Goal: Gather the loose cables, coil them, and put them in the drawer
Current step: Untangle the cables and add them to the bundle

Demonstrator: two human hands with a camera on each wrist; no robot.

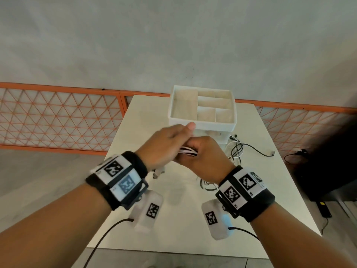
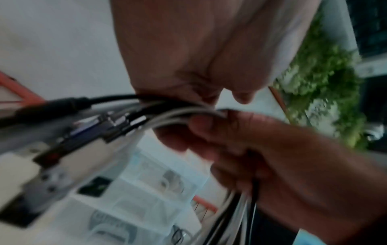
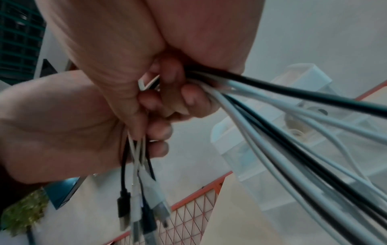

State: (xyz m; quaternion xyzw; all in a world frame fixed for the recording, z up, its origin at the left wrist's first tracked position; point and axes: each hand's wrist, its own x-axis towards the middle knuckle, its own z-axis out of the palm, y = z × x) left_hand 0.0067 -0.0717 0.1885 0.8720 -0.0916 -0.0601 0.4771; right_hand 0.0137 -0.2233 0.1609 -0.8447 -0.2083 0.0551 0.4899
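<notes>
Both hands meet above the middle of the white table (image 1: 173,209). Between them is a bundle of white and black cables (image 1: 188,151). My left hand (image 1: 172,142) grips the bundle near its plug ends (image 3: 142,207), which hang below its fist (image 3: 62,124). My right hand (image 1: 203,153) curls its fingers (image 3: 188,97) round the same cables, and their long runs (image 3: 293,140) trail from it to a loose tangle on the table (image 1: 239,149). The white drawer unit (image 1: 202,123) stands just beyond the hands, with an open divided tray on top.
An orange lattice fence (image 1: 58,117) runs behind the table. A black box (image 1: 328,171) and a black cord (image 1: 291,155) sit on the floor to the right. Green plants (image 2: 324,82) show in the left wrist view.
</notes>
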